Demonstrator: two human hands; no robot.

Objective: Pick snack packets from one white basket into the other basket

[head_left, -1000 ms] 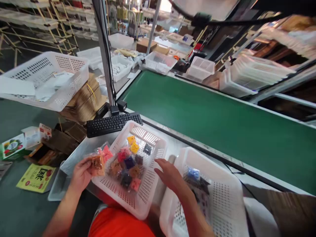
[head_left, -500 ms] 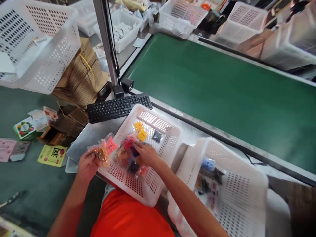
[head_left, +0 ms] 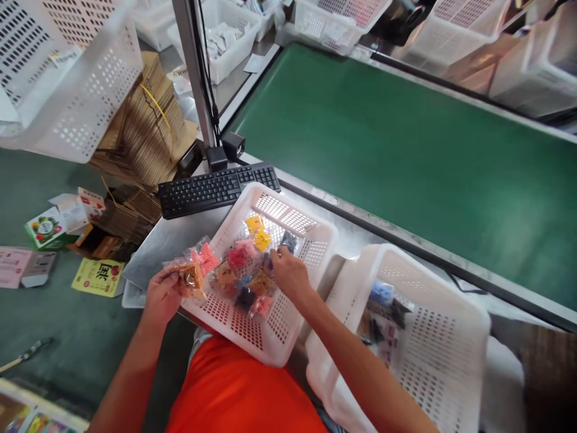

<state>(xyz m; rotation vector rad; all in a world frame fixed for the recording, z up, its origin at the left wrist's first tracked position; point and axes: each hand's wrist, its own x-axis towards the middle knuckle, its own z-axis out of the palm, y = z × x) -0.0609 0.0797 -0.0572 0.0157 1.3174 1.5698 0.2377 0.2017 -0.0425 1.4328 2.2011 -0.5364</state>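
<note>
A white perforated basket (head_left: pixel 295 308) rests on my lap and the metal counter edge, holding several small clear bags of coloured pieces (head_left: pixel 246 273). My left hand (head_left: pixel 163 293) grips a few such bags (head_left: pixel 193 270), orange and pink, at the basket's left rim. My right hand (head_left: pixel 288 273) reaches into the basket, fingers pinched on a dark bag (head_left: pixel 288 242) near its far side. A second white basket (head_left: pixel 433 355) to the right holds blue and dark bags (head_left: pixel 382 313).
A black keyboard (head_left: pixel 211 189) lies beyond the basket by a metal post (head_left: pixel 192 72). A green conveyor belt (head_left: pixel 406 156) runs across the right. Stacked cardboard (head_left: pixel 144 129), a large white basket (head_left: pixel 67 78) and small boxes (head_left: pixel 49 225) lie left.
My right hand went from hovering at the basket's near right edge into the pile of bags, then to the dark bag at the far side. The view tilted downward.
</note>
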